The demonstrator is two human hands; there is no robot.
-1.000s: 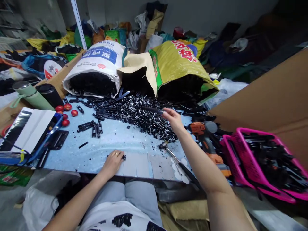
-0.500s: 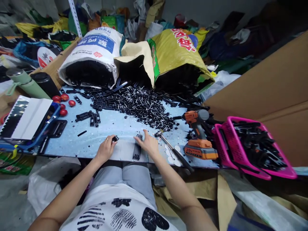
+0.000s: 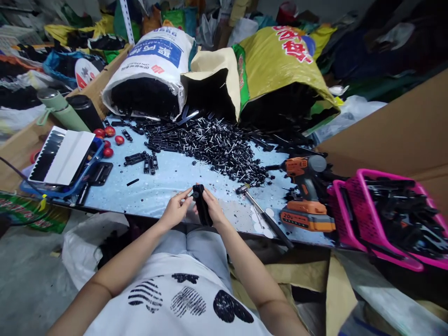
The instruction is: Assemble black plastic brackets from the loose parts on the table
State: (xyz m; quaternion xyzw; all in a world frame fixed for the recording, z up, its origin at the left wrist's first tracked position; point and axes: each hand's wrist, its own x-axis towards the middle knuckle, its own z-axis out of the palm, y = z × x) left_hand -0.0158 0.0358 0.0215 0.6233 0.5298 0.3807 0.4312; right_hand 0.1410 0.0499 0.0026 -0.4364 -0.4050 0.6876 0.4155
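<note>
A long black plastic part (image 3: 203, 207) stands out between my hands above the table's front edge, its rounded end pointing away from me. My right hand (image 3: 215, 209) is closed around its right side. At the upper left end, the fingers of my left hand (image 3: 177, 207) pinch the part near a small round piece; any loose piece under them is hidden. Beyond my hands lies a heap of small black pieces with thin metal pins (image 3: 224, 151). A hammer (image 3: 268, 219) rests to the right, beside an orange cordless drill (image 3: 304, 175).
Three open sacks, one white (image 3: 150, 60), one beige (image 3: 213, 65) and one yellow (image 3: 280, 60), lie behind the heap. Pink baskets (image 3: 385, 259) of black parts stand right. At left are a blue tray (image 3: 75, 191), red fruits (image 3: 109, 131) and a green flask (image 3: 65, 112).
My right hand has lifted the long black part off the table. My left hand has come right with its small black piece to the part's far end. The view has shifted slightly.
</note>
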